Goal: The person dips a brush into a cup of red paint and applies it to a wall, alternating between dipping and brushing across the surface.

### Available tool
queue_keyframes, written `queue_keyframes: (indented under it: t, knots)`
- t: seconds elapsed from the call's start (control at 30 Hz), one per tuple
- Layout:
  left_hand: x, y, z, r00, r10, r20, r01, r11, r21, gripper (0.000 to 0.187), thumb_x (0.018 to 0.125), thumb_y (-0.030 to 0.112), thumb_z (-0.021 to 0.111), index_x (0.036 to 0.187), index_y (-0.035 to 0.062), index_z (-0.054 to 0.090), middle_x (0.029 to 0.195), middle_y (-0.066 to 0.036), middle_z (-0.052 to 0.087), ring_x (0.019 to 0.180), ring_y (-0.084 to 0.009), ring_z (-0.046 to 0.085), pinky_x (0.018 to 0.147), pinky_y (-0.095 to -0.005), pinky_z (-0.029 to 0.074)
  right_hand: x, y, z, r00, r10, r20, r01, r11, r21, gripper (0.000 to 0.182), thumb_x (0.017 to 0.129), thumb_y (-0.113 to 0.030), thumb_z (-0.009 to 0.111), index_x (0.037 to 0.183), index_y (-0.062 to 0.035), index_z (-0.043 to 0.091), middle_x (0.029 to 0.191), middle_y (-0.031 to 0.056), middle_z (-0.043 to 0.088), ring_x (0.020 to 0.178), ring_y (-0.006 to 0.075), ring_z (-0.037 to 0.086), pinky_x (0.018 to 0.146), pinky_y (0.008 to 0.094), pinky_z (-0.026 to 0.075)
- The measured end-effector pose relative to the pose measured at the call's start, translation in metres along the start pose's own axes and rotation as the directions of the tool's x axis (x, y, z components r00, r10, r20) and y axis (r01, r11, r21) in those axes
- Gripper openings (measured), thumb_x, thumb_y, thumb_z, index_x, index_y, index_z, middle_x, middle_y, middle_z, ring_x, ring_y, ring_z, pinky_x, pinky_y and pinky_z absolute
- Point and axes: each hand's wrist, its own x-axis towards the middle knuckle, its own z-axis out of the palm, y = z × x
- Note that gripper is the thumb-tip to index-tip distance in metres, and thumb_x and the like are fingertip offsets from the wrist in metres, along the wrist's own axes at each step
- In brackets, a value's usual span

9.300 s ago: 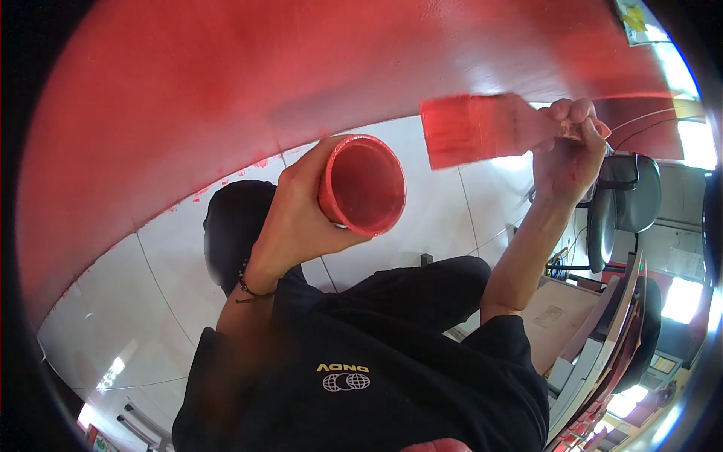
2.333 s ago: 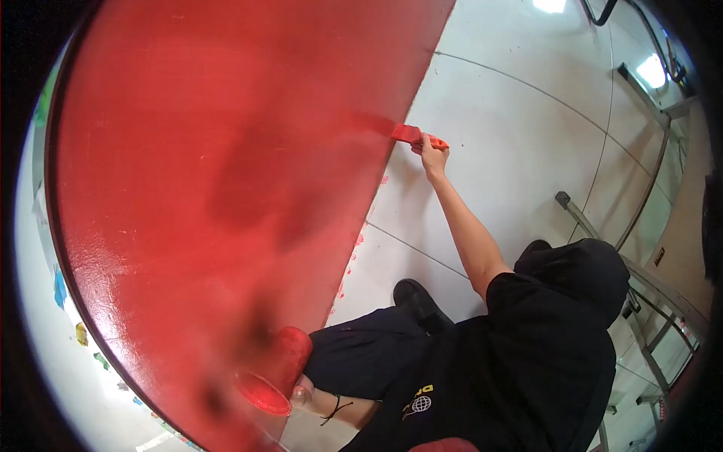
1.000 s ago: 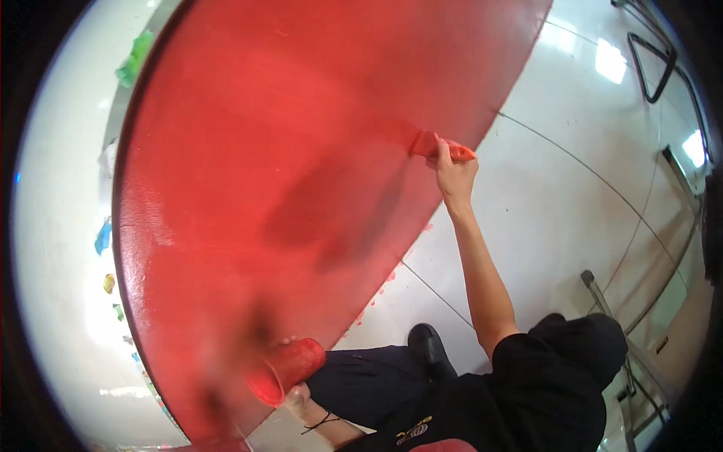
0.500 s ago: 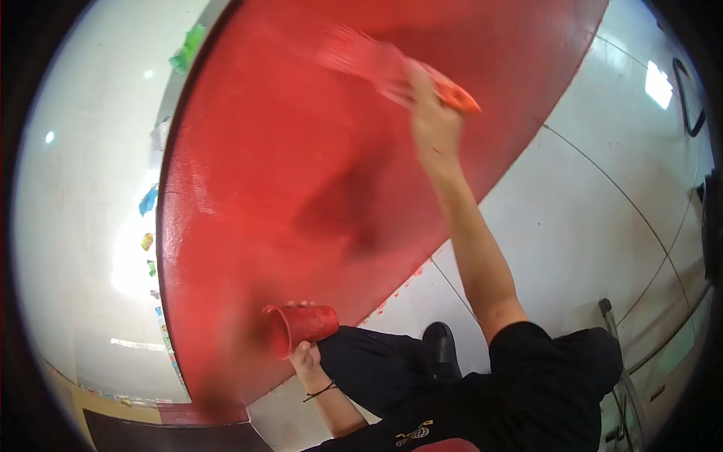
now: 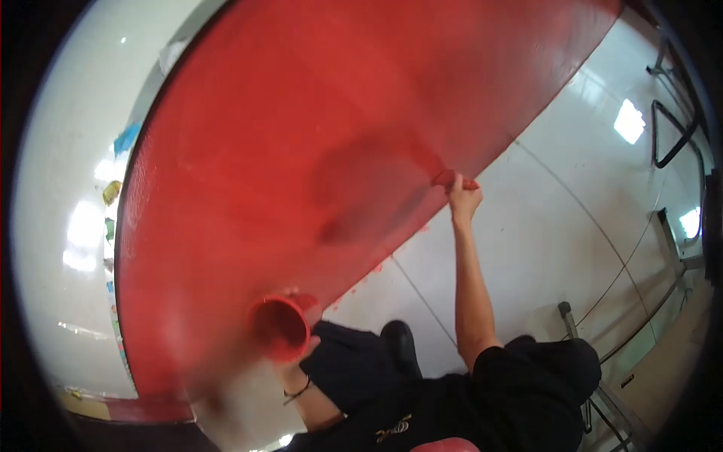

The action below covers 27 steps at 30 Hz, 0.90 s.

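A broad red painted surface (image 5: 248,173) fills the middle of the head view. My right hand (image 5: 465,197) is closed on the handle of a red paintbrush (image 5: 444,178), near the lower right edge of that surface. The bristles are blurred against the red. At the lower left, my left hand (image 5: 290,361) is wrapped round a red cup (image 5: 301,313). The cup's mouth faces the camera, and its inside is dark. Part of my left hand is hidden behind the cup.
Pale floor tiles (image 5: 527,248) with red paint spots lie along the red edge. Metal-legged furniture (image 5: 666,135) stands at the right. On the left is a glossy white surface (image 5: 68,196) with colored scraps. My dark shoe (image 5: 401,348) shows below.
My right hand has moved down with the brush, from high on the red surface to its lower right edge. The cup has turned its mouth toward the camera. The view has shifted slightly.
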Motion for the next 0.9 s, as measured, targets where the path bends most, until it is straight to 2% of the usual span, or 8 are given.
queue_keyframes:
  t: [0.03, 0.1, 0.23, 0.43, 0.67, 0.77, 0.83, 0.9]
  knots:
    - [0.000, -0.003, 0.000, 1.000, -0.003, -0.030, 0.004, 0.999, 0.033, 0.091, 0.059, 0.031, 0.089, 0.134, 0.0068, 0.043, 0.124, -0.010, 0.052, 0.118, -0.0274, 0.050, 0.101, -0.0427, 0.039, -0.003, -0.042, -0.001, 0.993, 0.114, 0.041, -0.114, 0.993, -0.002, 0.032, 0.086, -0.020, 0.064, 0.067, 0.0052, 0.062, 0.057, 0.0089, 0.061, 0.057, 0.0161, 0.061, 0.056, 0.0315, 0.049]
    - [0.003, -0.007, -0.006, 0.999, 0.026, -0.045, -0.026, 1.000, 0.009, 0.092, 0.058, 0.031, 0.089, 0.134, 0.0068, 0.042, 0.124, -0.010, 0.052, 0.118, -0.0273, 0.050, 0.101, -0.0428, 0.039, -0.010, -0.117, -0.003, 0.985, 0.114, 0.126, -0.154, 0.916, 0.372, 0.030, 0.089, -0.016, 0.061, 0.068, 0.0054, 0.062, 0.062, 0.0079, 0.063, 0.058, 0.0143, 0.062, 0.054, 0.0288, 0.051]
    - [0.000, -0.011, -0.014, 0.996, -0.063, -0.061, 0.061, 0.997, -0.045, 0.094, 0.058, 0.031, 0.090, 0.135, 0.0067, 0.042, 0.124, -0.009, 0.053, 0.118, -0.0269, 0.050, 0.101, -0.0432, 0.040, -0.003, -0.242, 0.004, 0.975, -0.139, 0.175, -0.007, 0.764, 0.645, 0.024, 0.091, -0.013, 0.059, 0.090, 0.0112, 0.062, 0.075, 0.0137, 0.064, 0.063, 0.0180, 0.065, 0.057, 0.0305, 0.058]
    - [0.005, -0.048, -0.013, 0.987, -0.136, -0.086, 0.118, 0.975, -0.187, 0.089, 0.060, 0.024, 0.089, 0.135, 0.0073, 0.044, 0.130, -0.011, 0.052, 0.122, -0.0258, 0.050, 0.103, -0.0417, 0.041, -0.019, -0.406, 0.031, 0.924, -0.279, 0.262, -0.021, 0.646, 0.763, 0.026, 0.090, -0.014, 0.059, 0.100, 0.0088, 0.051, 0.086, 0.0176, 0.062, 0.073, 0.0305, 0.068, 0.069, 0.0404, 0.062]
    - [0.008, -0.045, -0.014, 0.994, -0.108, 0.032, 0.112, 0.980, -0.162, 0.091, 0.058, 0.017, 0.091, 0.136, 0.0073, 0.043, 0.131, -0.010, 0.052, 0.122, -0.0260, 0.051, 0.102, -0.0419, 0.043, 0.010, -0.422, 0.048, 0.965, -0.250, 0.078, 0.020, 0.370, 0.929, 0.020, 0.089, -0.015, 0.058, 0.091, 0.0046, 0.053, 0.091, 0.0148, 0.059, 0.072, 0.0246, 0.066, 0.064, 0.0366, 0.062]
    - [0.000, -0.042, -0.022, 0.996, -0.083, 0.044, 0.089, 0.983, -0.161, 0.092, 0.058, 0.017, 0.091, 0.136, 0.0076, 0.042, 0.131, -0.010, 0.052, 0.122, -0.0263, 0.051, 0.102, -0.0427, 0.042, -0.024, -0.402, 0.065, 0.941, -0.337, 0.005, 0.158, 0.454, 0.877, 0.017, 0.088, -0.012, 0.059, 0.092, 0.0048, 0.056, 0.093, 0.0132, 0.061, 0.075, 0.0216, 0.066, 0.066, 0.0355, 0.062]
    - [0.000, -0.045, -0.023, 0.995, -0.090, 0.045, 0.097, 0.975, -0.202, 0.093, 0.058, 0.017, 0.091, 0.136, 0.0076, 0.042, 0.130, -0.010, 0.052, 0.122, -0.0265, 0.051, 0.102, -0.0432, 0.042, -0.083, -0.391, 0.062, 0.911, -0.374, 0.175, 0.077, 0.569, 0.819, 0.014, 0.088, -0.008, 0.061, 0.080, 0.0008, 0.054, 0.080, 0.0040, 0.058, 0.073, 0.0159, 0.064, 0.069, 0.0395, 0.062]
    - [0.001, -0.055, -0.026, 0.997, -0.067, 0.045, 0.074, 0.978, -0.195, 0.094, 0.058, 0.018, 0.091, 0.137, 0.0074, 0.041, 0.132, -0.011, 0.051, 0.123, -0.0269, 0.050, 0.102, -0.0436, 0.043, -0.129, -0.358, 0.067, 0.803, -0.536, 0.261, 0.245, 0.695, 0.676, 0.017, 0.088, -0.007, 0.063, 0.074, -0.0029, 0.054, 0.077, 0.0004, 0.055, 0.073, 0.0094, 0.060, 0.068, 0.0389, 0.061]
